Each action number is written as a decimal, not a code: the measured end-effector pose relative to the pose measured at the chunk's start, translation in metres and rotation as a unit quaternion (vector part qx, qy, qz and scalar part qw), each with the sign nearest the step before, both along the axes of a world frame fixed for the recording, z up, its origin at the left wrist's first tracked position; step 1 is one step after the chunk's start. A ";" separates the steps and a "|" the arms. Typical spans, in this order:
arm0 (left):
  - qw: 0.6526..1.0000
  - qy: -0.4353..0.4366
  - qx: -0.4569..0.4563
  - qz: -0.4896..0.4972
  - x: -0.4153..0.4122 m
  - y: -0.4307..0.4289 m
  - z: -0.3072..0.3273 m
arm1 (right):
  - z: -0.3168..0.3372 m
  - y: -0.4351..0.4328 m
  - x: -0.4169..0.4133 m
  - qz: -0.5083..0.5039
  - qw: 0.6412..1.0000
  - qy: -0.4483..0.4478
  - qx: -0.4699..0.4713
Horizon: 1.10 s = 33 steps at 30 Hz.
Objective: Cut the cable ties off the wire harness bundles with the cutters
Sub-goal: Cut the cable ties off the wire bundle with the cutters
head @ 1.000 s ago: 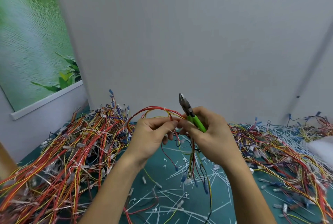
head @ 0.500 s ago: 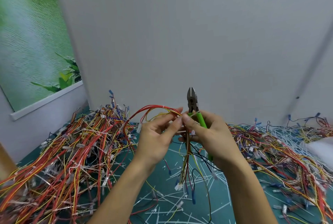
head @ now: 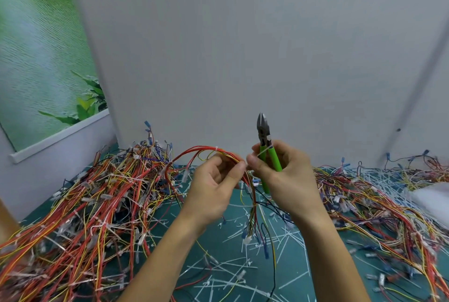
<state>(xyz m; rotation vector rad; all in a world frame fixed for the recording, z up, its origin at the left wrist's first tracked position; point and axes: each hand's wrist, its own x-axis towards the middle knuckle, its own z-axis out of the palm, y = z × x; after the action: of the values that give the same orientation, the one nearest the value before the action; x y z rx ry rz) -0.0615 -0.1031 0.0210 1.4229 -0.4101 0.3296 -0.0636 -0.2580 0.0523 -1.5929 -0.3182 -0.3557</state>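
Right hand (head: 286,176) clasps the cutters (head: 265,142) upright, nose skyward; left hand (head: 213,187) pinches the wire harness (head: 253,200).

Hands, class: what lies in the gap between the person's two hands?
In the head view, the red and yellow wire bundle hangs down between the left hand and the right hand, which holds the cutters.

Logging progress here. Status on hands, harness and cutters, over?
Left hand pinches harness bundle. Right hand grips green cutters, tips up, off the wires. Cut ties litter the mat.
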 end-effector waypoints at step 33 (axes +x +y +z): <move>0.999 -0.031 0.003 -0.027 0.004 0.006 0.001 | -0.004 0.002 0.006 0.008 0.986 0.036 0.165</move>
<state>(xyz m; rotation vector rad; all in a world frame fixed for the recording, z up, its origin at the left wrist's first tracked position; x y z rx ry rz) -0.0570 -0.0969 0.0222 1.4066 -0.5005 0.3295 -0.0572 -0.2556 0.0481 -1.2734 -0.2041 -0.3182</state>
